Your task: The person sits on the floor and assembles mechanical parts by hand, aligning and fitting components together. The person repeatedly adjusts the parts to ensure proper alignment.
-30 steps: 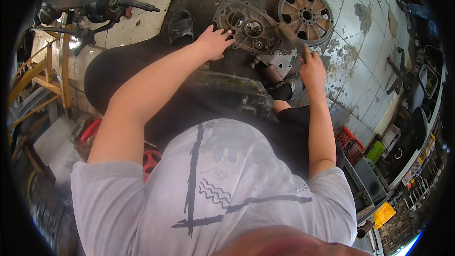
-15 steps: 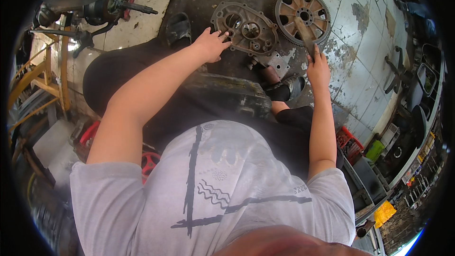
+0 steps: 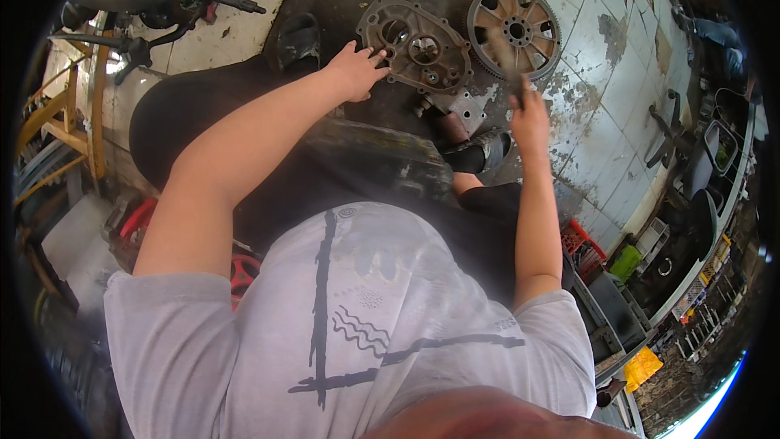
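Note:
On the floor ahead lies a grey cast-metal gearbox cover (image 3: 416,81) with large round openings. My left hand (image 3: 357,73) is at its near left edge, fingers spread, the tips at the rim. My right hand (image 3: 530,118) is closed around the near end of a long, flat brown tool (image 3: 505,57); motion blurs it, so its kind is unclear. That tool extends over the near part of a round toothed flywheel (image 3: 546,32), brown and spoked, to the right of the cover. Whether the tool touches the flywheel I cannot tell.
A square metal plate with holes (image 3: 468,114) lies below the cover, near my right foot. A dark, worn block (image 3: 390,154) is between my legs. Machinery with a shaft (image 3: 231,2) stands at far left. A red crate (image 3: 583,244) and a workbench edge (image 3: 691,276) are at right.
My right hand and the brown tool have shifted slightly left, and the tool is now blurred. The whole view has slid a little left; my left hand stays at the cover's rim.

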Demonstrator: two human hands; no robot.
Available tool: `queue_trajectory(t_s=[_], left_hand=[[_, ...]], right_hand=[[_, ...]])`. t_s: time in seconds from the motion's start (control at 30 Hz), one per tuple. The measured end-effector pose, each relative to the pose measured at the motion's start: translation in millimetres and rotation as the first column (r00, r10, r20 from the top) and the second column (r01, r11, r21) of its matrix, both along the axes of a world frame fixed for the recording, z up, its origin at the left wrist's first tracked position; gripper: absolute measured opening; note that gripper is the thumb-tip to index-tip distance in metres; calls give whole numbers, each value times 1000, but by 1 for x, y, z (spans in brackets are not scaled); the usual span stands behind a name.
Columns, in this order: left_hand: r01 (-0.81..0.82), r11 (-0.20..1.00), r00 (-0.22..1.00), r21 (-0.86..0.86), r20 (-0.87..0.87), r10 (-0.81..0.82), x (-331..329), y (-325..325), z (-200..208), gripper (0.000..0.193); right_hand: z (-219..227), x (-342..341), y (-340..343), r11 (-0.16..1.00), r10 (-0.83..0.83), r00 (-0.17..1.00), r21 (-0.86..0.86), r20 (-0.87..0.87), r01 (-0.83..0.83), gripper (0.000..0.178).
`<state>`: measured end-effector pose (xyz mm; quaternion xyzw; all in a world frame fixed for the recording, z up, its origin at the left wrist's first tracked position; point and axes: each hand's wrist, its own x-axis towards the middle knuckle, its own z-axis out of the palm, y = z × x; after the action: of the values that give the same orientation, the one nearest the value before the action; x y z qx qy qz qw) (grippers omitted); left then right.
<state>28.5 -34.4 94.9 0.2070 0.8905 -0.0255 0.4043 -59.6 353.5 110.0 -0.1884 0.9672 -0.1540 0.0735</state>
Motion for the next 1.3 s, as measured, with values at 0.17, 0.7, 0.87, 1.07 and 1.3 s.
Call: queue_trajectory(t_s=[0.17, 0.7, 0.87, 1.07, 1.3], left_hand=[[-10, 1000, 1000, -1, 1, 10, -1, 1, 0, 80], [-6, 1000, 1000, -5, -19, 6, 2, -1, -4, 77], [-4, 1000, 1000, -6, -11, 4, 2, -1, -2, 77], [-6, 1000, 1000, 4, 0, 6, -2, 0, 2, 82], [-3, 1000, 1000, 5, -6, 3, 2, -2, -5, 82]], right_hand=[[-4, 40, -38, 937, 325, 924, 64, 202, -344, 59], [7, 26, -35, 952, 58, 994, 295, 94, -84, 61], [13, 15, -29, 985, 26, 1000, 171, 10, -28, 60], [-12, 20, -28, 992, 20, 955, 116, 297, -57, 55], [36, -13, -13, 989, -43, 939, 149, 342, -9, 49]])
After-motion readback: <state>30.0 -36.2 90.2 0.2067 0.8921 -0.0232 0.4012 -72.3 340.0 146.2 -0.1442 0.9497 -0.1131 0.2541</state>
